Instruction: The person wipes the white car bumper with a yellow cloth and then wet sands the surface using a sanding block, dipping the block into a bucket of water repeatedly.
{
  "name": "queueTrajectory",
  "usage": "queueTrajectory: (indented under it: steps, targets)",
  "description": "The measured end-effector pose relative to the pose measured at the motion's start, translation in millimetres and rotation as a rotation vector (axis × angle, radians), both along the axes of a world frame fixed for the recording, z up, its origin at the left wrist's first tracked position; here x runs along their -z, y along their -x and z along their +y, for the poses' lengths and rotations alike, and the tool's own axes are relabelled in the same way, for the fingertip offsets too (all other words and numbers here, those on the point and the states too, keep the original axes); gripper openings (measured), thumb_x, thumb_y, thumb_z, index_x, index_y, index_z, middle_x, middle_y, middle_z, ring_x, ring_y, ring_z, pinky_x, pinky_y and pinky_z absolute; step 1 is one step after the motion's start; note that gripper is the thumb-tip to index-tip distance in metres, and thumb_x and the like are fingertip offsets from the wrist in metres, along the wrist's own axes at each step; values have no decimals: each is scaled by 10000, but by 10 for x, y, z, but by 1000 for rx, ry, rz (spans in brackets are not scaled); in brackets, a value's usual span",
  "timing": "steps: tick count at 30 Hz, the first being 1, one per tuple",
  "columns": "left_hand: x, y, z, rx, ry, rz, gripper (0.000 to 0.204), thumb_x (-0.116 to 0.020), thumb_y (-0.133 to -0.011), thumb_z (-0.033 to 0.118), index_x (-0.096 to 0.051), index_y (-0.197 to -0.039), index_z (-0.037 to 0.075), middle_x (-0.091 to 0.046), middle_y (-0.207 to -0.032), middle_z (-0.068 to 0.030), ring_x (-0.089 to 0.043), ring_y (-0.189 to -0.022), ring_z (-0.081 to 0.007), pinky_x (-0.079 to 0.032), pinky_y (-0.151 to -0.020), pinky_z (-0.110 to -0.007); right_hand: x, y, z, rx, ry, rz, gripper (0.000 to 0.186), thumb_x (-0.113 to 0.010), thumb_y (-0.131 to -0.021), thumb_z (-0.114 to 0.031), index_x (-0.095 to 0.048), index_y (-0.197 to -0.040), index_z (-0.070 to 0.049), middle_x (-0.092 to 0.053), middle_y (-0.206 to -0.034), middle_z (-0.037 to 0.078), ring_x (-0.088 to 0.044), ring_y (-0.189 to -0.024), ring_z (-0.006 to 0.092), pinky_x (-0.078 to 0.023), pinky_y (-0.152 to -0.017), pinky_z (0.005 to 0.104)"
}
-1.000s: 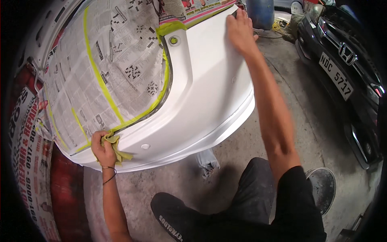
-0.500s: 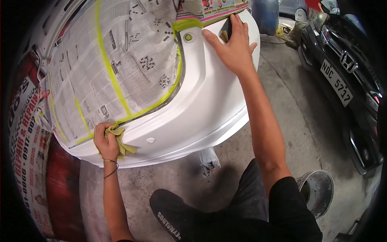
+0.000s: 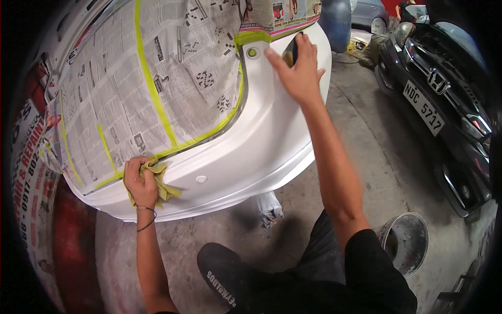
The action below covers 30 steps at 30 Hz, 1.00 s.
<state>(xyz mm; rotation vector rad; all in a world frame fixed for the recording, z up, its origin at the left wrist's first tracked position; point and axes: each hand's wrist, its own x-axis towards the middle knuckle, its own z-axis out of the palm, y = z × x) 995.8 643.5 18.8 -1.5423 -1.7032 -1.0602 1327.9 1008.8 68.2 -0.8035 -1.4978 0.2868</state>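
Note:
A white car bumper (image 3: 225, 152) curves across the upper middle, its glossy face towards me. My left hand (image 3: 140, 183) is closed round a crumpled yellow-green cloth (image 3: 163, 183) and rests on the bumper's upper edge at the left. At the upper right, my right hand (image 3: 303, 73) presses on the bumper's corner, thumb apart from the fingers. Under it, between thumb and forefinger, shows a small dark piece with a tan part (image 3: 289, 55), mostly hidden by the palm and fingers; its kind cannot be told. Newspaper (image 3: 183, 99) with yellow-green masking tape (image 3: 151, 83) covers the body above the bumper.
A bucket (image 3: 410, 246) stands on the concrete floor by my right elbow. A black car (image 3: 439, 89) is parked at the right, and a blue drum (image 3: 335, 26) stands at the back. Below the bumper lies a pale plastic bag (image 3: 269, 206). A printed banner (image 3: 34, 172) hangs at the left.
My right hand, with the dark-and-tan piece under it, has slid a little left and nearer over the bumper. The left hand stays at the edge with the cloth. The view has shifted slightly.

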Motion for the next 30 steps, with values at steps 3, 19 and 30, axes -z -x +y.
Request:
queueTrajectory:
  steps: [3,19,30]
  targets:
    - [4,17,-46,-16,0,-18,152,-579,-865,-5,-680,-979,-5,-695,-967,-157,-648,-934,-374,-522,-888,-447,51,43,-258,-50,74,-65,1175,-789,-911,-782,-395,-1732,-39,-294,-1858,254,-150,-1747,508,-40,-1276,871]
    - [99,91,61,16,-8,-22,128,-593,-908,40,-677,-992,-10,-696,-980,-169,-649,-946,-380,-524,-904,-453,-254,-219,28,-25,69,-30,1022,-804,-955,-719,-509,-1631,-11,-465,-1743,250,-381,-1660,449,-147,-1293,828]
    - [203,215,63,-12,48,-77,124,-603,-937,58,-667,-1003,-24,-681,-983,-151,-646,-975,-328,-514,-947,-420,117,-583,649,40,-103,-231,877,-635,-1104,-526,-379,-1711,53,-390,-1773,318,-370,-1654,496,-154,-1321,809]
